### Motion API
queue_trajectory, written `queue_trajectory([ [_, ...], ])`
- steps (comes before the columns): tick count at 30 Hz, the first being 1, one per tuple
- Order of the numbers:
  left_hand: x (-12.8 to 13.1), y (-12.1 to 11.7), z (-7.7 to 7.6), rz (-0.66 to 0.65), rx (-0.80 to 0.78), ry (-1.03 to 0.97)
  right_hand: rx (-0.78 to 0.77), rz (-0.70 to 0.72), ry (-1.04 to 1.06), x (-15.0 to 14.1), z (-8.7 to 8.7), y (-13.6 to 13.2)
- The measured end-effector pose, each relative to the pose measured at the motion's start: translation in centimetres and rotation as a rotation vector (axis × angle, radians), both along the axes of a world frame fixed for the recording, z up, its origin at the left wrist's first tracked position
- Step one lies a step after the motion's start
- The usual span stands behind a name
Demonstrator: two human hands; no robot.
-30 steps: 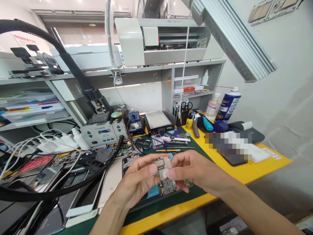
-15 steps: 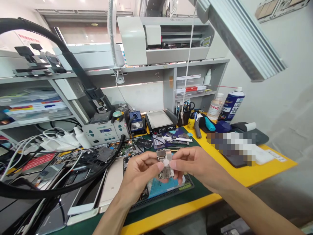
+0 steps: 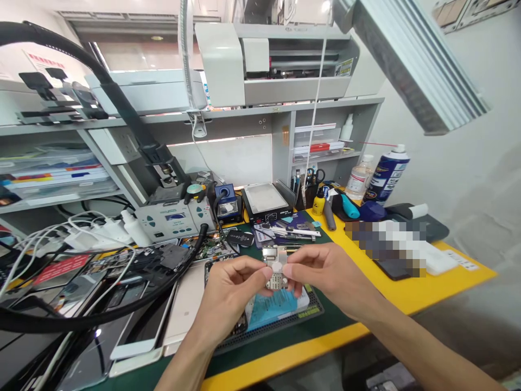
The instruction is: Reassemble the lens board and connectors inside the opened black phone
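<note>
A small silvery phone circuit board (image 3: 277,278) is held up between both hands, above the work mat. My left hand (image 3: 234,282) pinches its left edge between thumb and fingers. On the opposite edge, my right hand (image 3: 319,269) grips it the same way. Metal shields and a pale round spot show on the board's face. Beneath it lies a blue pad (image 3: 271,310) on a dark perforated mat (image 3: 311,310). An opened black phone (image 3: 241,325) lies partly hidden behind my left hand.
Phones (image 3: 138,326) and loose parts crowd the left side, crossed by a thick black hose (image 3: 122,320). Behind stand a rework station (image 3: 173,220) and a flat heating plate (image 3: 266,202). A yellow bottle (image 3: 318,202) and a spray can (image 3: 385,176) stand to the right.
The board has tilted in my fingers, so its face catches the light differently and its lower edge sits higher. Both hands keep their hold with little movement.
</note>
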State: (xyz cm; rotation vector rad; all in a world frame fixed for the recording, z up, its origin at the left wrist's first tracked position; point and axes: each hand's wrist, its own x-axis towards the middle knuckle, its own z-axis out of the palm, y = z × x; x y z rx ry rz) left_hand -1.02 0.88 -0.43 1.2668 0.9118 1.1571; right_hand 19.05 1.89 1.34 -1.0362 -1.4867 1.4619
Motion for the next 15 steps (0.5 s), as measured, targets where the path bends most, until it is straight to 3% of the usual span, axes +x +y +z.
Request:
queue_trajectory([
  [9,0.01,-0.36,0.05,0.044,0.094,0.053,-0.049,0.06,-0.029,0.13,0.36,-0.04],
  [15,0.08,-0.48,-0.01,0.049,0.117,0.094,0.015,0.031,-0.15,0.34,0.36,-0.12],
])
